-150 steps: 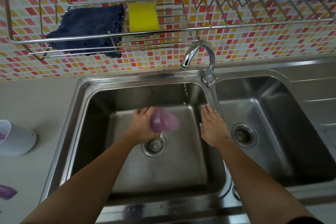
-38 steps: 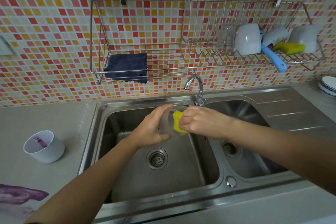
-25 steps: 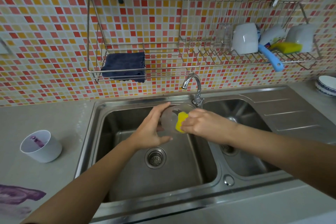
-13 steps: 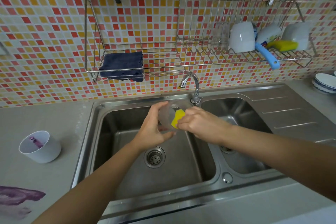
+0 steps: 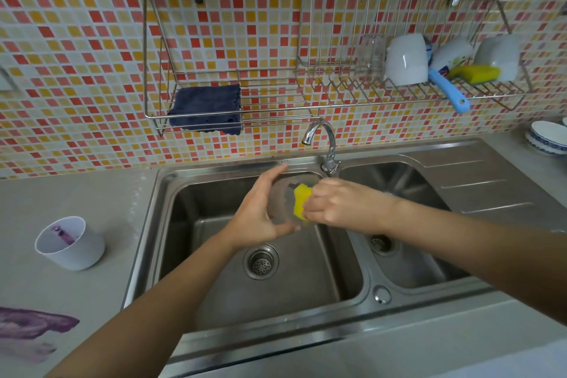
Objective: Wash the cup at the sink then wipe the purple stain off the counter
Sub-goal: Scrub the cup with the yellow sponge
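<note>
Over the left basin of the steel sink (image 5: 147, 242), my left hand (image 5: 257, 215) grips a clear cup (image 5: 282, 199) tipped on its side, mouth toward the right. My right hand (image 5: 334, 205) holds a yellow sponge (image 5: 301, 200) pushed into the cup's mouth. The tap (image 5: 322, 144) stands just behind the hands; I see no water stream. A purple stain (image 5: 27, 324) spreads on the grey counter (image 5: 76, 193) at the lower left.
A white cup (image 5: 70, 244) with purple residue stands on the counter left of the sink. A dark blue cloth (image 5: 205, 109) lies in the wall rack (image 5: 276, 101). Mugs, a blue-handled brush (image 5: 449, 92) and another sponge (image 5: 475, 74) sit in the rack's right part. A bowl (image 5: 547, 138) is at far right.
Six seconds ago the left hand held the cup alone and the sponge lay in the rack. Over the last 1.5 seconds the sponge has shifted slightly inside the cup.
</note>
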Tool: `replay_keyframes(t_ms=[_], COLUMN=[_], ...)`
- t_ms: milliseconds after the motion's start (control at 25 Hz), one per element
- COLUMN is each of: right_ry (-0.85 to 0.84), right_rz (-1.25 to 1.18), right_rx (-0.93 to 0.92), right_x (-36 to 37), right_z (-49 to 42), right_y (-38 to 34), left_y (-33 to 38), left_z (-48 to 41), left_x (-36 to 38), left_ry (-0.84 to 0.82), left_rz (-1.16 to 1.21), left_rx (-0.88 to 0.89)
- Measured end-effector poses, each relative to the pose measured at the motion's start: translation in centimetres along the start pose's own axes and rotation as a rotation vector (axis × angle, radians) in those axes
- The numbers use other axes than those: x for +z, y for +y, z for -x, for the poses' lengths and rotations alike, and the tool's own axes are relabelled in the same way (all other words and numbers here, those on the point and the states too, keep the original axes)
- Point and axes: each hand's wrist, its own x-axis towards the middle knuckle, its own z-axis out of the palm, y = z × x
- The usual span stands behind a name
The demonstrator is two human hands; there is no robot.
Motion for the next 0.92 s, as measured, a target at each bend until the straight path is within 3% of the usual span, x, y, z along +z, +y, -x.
replay_keyframes(t_ms=[80, 120, 200, 280, 400, 520, 640, 760, 920], right_ry=[0.002, -0.009, -0.017, -0.015, -0.094, -0.094, -0.108, -0.122, -0.037], right_rz=[0.012, -0.096, -0.567, -0.798, -0.450, -0.246, -0.037, -0.023, -0.154], right_rx=[0.010, 0.080, 0.375, 0.563, 0.306, 0.265, 0.077, -0.091, 0.022], right_x=[0.1, 0.2, -0.2, -0.4, 0.0, 0.3, 0.2, -0.4, 0.0], right_z=[-0.1, -0.3, -0.5, -0.1, -0.4, -0.4, 0.3, 0.5, -0.5], right_y=[-0.1, -0.4, -1.0, -1.3, -1.5, -1.2, 0.3, 1.9, 1.6], left_y=[0.1, 0.1, -0.1, -0.5, -0.2, 0.2, -0.1, -0.2, 0.4], left_z=[-0.2, -0.3, -0.1, 0.1, 0.0, -0.3, -0.4, -0.7, -0.7], left_x=[0.0, 0.2, 0.7, 0.8, 1.4, 1.9, 0.6, -0.3, 0.5], left_ry=[-0.004, 0.030, 0.109, 0.151, 0.131, 0.126, -0.059, -0.175, -0.005], left_rz=[-0.091, -0.127, -0.136, -0.120, -0.111, -0.047, 0.087, -0.111, -0.151], left_rx=[0.035, 0.044, 0.010, -0.027, -0.014, -0.049, -0.104, -0.035, -0.016])
